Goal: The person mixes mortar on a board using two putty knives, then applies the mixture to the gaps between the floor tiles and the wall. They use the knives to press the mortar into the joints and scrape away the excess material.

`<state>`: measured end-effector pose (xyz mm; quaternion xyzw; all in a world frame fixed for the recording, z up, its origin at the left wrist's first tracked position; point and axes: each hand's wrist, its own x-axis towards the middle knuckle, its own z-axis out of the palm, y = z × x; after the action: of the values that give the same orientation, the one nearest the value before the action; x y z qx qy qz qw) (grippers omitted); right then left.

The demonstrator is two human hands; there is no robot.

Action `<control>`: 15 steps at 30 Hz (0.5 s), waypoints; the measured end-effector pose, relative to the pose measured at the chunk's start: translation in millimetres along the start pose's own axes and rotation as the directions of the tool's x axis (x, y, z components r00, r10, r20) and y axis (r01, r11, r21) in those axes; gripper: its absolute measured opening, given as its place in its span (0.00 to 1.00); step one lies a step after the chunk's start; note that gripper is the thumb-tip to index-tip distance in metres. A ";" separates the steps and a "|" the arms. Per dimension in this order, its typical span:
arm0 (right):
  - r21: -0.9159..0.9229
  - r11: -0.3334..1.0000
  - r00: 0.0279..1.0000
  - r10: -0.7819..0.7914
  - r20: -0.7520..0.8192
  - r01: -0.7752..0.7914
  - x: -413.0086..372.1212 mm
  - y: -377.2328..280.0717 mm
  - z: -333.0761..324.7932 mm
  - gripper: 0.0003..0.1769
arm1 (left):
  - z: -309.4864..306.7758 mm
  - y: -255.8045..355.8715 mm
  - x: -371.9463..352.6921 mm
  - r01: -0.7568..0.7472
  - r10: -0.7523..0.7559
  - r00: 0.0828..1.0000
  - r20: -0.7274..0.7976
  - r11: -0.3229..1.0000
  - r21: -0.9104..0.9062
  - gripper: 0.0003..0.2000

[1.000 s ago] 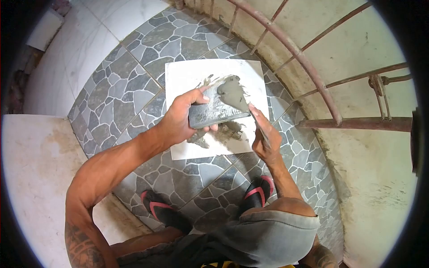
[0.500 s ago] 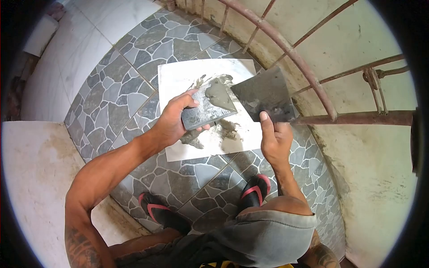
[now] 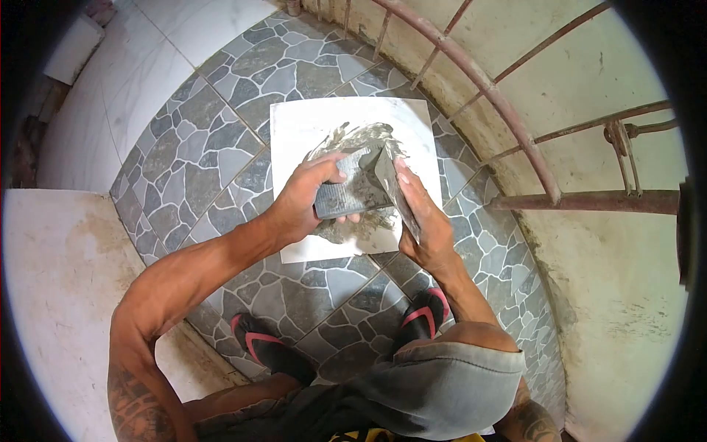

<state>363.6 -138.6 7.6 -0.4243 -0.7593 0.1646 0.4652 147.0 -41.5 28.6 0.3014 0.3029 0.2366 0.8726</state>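
Note:
My left hand [image 3: 300, 197] grips a flat, grey rectangular slab [image 3: 340, 200] with fine ridges, thumb on top and fingers beneath. Wet grey mortar [image 3: 362, 163] is smeared over the slab's right part. In my right hand [image 3: 428, 225] is a flat grey scraper blade [image 3: 398, 193], turned nearly edge-on and meeting the slab's right side. Its far end touches the mortar; my palm hides part of it. Below both hands a white board [image 3: 294, 249] lies on the floor, streaked with mortar [image 3: 379, 132].
Grey stone-patterned floor tiles [image 3: 199, 184] surround the board. Rusty metal railing [image 3: 508, 110] curves along the stained wall [image 3: 604, 295] at right. A low pale wall [image 3: 66, 258] stands at left. My feet in black-and-pink flip-flops [image 3: 269, 346] are just below the board.
The scraper blade has swung from lying broad-side up at the right to nearly edge-on against the slab. The mortar on the slab is now spread and pushed toward its upper right.

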 end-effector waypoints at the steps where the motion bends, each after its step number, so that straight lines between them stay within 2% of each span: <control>1: -0.030 0.999 0.999 0.045 0.023 -0.044 -4.7 2.8 -0.7 0.47 | 0.0 -0.6 -0.5 0.001 -0.002 1.000 0.004 1.000 0.025 0.25; 3: -0.093 0.987 0.989 0.135 0.061 -0.129 -14.5 7.5 -2.4 0.44 | 3.4 1.8 -2.5 0.002 -0.002 1.000 0.025 1.000 0.011 0.25; 6: -0.320 0.944 0.984 0.128 0.126 -0.082 -31.2 27.8 -7.8 0.40 | 10.4 13.0 -1.6 -0.029 0.029 0.998 0.050 1.000 0.004 0.26; 7: -0.268 0.936 0.964 0.255 0.073 -0.227 -37.7 28.3 -6.1 0.37 | 13.2 16.9 -0.1 -0.045 0.044 0.997 0.060 0.999 0.003 0.26; 8: -0.207 0.907 0.924 0.381 0.027 -0.368 -45.5 26.9 -5.2 0.34 | 16.0 21.7 0.2 -0.045 0.043 0.997 0.066 0.998 0.038 0.27; 10: -0.075 0.802 0.804 0.584 -0.115 -0.593 -42.6 17.9 -8.2 0.22 | 19.5 29.7 0.5 -0.051 0.042 0.996 0.080 0.993 0.109 0.29; 11: -0.005 0.789 0.778 0.603 -0.178 -0.614 -42.8 20.7 -10.6 0.15 | 20.3 28.9 1.0 -0.045 0.041 0.998 0.054 0.995 0.086 0.29; 13: 0.217 0.567 0.550 0.824 -0.136 -0.795 -39.1 17.9 -19.4 0.12 | 20.8 25.7 0.3 -0.036 0.036 0.999 0.003 0.998 0.046 0.29; 14: 0.494 0.475 0.493 0.864 -0.103 -0.728 -36.0 16.8 -21.4 0.12 | 16.6 24.3 0.2 -0.024 0.021 0.999 0.047 0.998 0.055 0.29; 15: 0.727 0.342 0.447 0.893 -0.053 -0.596 -25.1 12.6 -22.9 0.11 | 15.2 22.9 -0.2 -0.008 0.005 0.999 0.053 0.999 0.052 0.28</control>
<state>394.3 -154.5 -3.0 -0.5798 -0.2365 0.4987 0.5993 151.8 -31.3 53.7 0.3310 0.2850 0.2234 0.8714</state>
